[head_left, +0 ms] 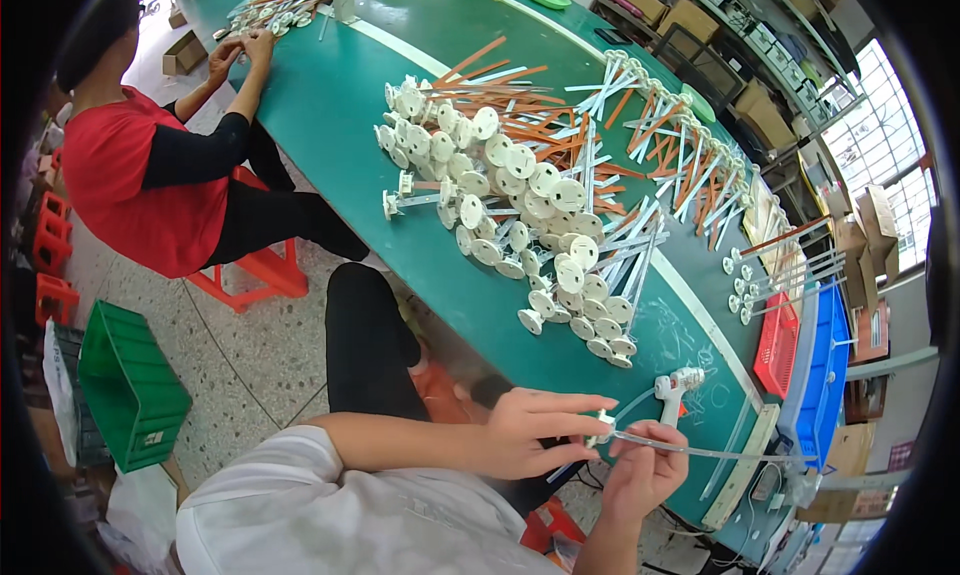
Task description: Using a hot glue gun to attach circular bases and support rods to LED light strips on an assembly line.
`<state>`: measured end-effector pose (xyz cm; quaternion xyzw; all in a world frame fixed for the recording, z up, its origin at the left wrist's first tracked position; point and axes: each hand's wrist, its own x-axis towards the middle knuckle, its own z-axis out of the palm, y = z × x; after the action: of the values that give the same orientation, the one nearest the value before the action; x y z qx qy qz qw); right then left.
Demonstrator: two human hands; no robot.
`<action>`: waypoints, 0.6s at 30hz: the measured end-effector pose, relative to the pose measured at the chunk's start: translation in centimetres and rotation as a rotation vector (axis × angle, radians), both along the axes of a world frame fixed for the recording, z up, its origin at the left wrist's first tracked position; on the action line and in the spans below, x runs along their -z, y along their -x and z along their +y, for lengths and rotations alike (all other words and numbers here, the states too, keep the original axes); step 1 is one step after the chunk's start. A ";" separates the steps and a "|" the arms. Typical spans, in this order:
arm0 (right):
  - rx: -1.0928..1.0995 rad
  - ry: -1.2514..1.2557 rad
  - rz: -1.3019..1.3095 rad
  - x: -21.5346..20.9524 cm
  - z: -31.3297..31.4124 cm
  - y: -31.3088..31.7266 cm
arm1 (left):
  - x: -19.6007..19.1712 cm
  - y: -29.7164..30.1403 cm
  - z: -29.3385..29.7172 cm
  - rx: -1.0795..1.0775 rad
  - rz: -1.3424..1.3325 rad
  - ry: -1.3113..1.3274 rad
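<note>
The left hand (pixel 530 433) is curled around a small white fitting (pixel 603 425), thumb and fingers pinching it at the near edge of the green table (pixel 340 95). The right hand (pixel 645 470) sits just beside it, closed on a thin clear strip (pixel 720 453) that runs away to the right over the table edge — its near end meets the fitting between the two hands. Just beyond the hands a white glue gun (pixel 675 387) lies on the table, nozzle toward the far side.

Further up the table sits a big heap of white discs on sticks (pixel 520 205), mixed with orange and white strips (pixel 660 125). A few finished pieces lie in a row (pixel 775 275) to the right, near a red basket (pixel 780 345) and a blue crate (pixel 825 365).

At the far left another person in a red top (pixel 140 175) sits on a red stool (pixel 250 275), hands on a second pile (pixel 275 10). A green crate (pixel 130 385) stands on the floor.
</note>
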<state>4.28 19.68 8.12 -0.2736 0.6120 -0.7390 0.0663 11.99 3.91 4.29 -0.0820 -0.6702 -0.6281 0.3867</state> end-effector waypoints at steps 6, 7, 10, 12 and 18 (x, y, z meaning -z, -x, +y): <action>0.051 -0.036 0.126 -0.4 0.1 2.0 | -0.9 1.7 -0.2 -0.050 -0.039 0.010; 0.155 -0.114 0.181 -0.3 0.3 3.8 | -0.9 1.9 -1.1 -0.120 -0.050 0.111; 0.464 -0.312 0.333 -0.7 2.7 11.8 | 1.6 2.1 -5.6 -0.246 0.067 0.380; 0.603 -0.401 0.378 -0.2 4.7 18.8 | 3.3 1.6 -8.2 -0.379 -0.005 0.483; 0.881 -0.772 0.710 3.1 6.0 33.2 | 5.0 1.9 -11.8 -0.610 -0.118 0.699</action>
<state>-28.93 25.69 5.06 -0.1816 0.8706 -0.2914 -0.3523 10.04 -7.91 -0.75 0.0293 -0.8561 -0.2257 0.4639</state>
